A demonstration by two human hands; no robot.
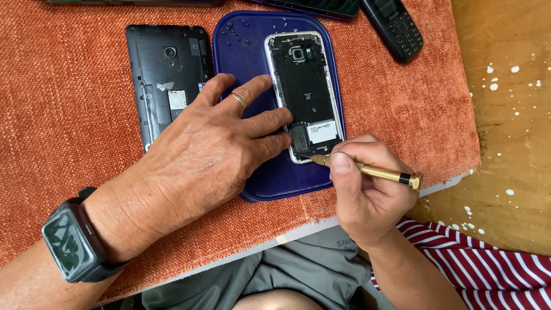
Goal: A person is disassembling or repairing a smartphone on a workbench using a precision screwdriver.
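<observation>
On blue tray, backless opened phone

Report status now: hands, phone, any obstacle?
Left hand flat, steadying opened phone on blue tray. Right hand grips gold screwdriver, tip at phone's lower edge. No obstacle.

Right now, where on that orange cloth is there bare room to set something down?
The orange cloth is bare left of the black opened phone, and right of the blue oval tray, below the black keypad phone. The tray is crowded: left hand, right hand, brass screwdriver.
</observation>
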